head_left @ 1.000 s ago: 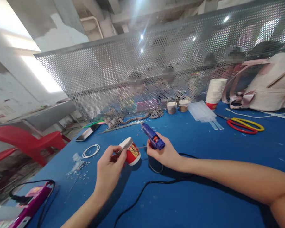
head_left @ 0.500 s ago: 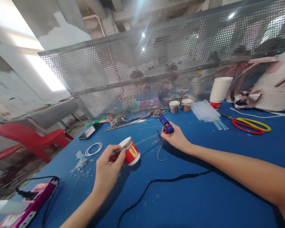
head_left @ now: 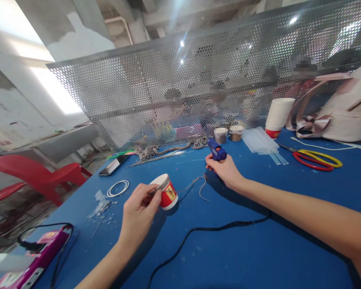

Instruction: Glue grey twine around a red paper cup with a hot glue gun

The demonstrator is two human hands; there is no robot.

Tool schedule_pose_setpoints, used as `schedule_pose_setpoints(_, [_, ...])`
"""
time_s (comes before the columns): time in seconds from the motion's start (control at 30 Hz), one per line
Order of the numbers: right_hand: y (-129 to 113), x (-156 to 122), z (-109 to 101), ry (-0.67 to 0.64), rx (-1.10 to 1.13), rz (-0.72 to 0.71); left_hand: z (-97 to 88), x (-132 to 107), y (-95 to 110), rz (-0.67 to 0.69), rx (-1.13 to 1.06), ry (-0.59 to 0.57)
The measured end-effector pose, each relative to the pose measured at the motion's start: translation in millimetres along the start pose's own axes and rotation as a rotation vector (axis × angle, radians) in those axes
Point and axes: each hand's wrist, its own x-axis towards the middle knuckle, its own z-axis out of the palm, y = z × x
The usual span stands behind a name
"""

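My left hand (head_left: 141,202) is closed on the rim of a red and white paper cup (head_left: 169,197), which tilts just above the blue table. Grey cord is wound round the cup near its rim. From there the loose grey cord (head_left: 203,192) runs right and curls on the table. In my right hand (head_left: 227,168) is a blue hot glue gun (head_left: 217,151), fingers wrapped round its handle and its nozzle pointing away. The glue gun is apart from the cup.
Tangled grey cord (head_left: 147,152), a phone (head_left: 114,165) and two cord-covered cups (head_left: 220,135) lie toward the perforated screen (head_left: 123,92). Scissors (head_left: 314,159), glue sticks (head_left: 279,158) and stacked paper cups (head_left: 278,116) are right. A black cable (head_left: 198,229) crosses the front; a purple power strip (head_left: 48,253) sits left.
My right hand has let go of the cord and moved slightly right with the glue gun. The cord, taut before, now hangs slack onto the table. My left hand keeps its hold.
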Motion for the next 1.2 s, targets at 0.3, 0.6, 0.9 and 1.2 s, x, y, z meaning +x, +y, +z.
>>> schedule_pose_setpoints(0.3, [-27,-74,31,-0.427,-0.059,-0.442,9.1,-5,13,-0.102,-0.111,-0.084])
schedule_pose_setpoints(0.6, [-17,-70,31,-0.395,-0.176,-0.483,8.8,-9,24,-0.184,-0.21,-0.17])
schedule_pose_setpoints(0.9, [-14,-66,33,-0.32,-0.204,-0.475,8.7,-8,22,-0.143,-0.139,-0.229])
schedule_pose_setpoints(1.2, [-12,-65,33,-0.344,-0.196,-0.428,8.6,-8,13,-0.076,-0.059,-0.239])
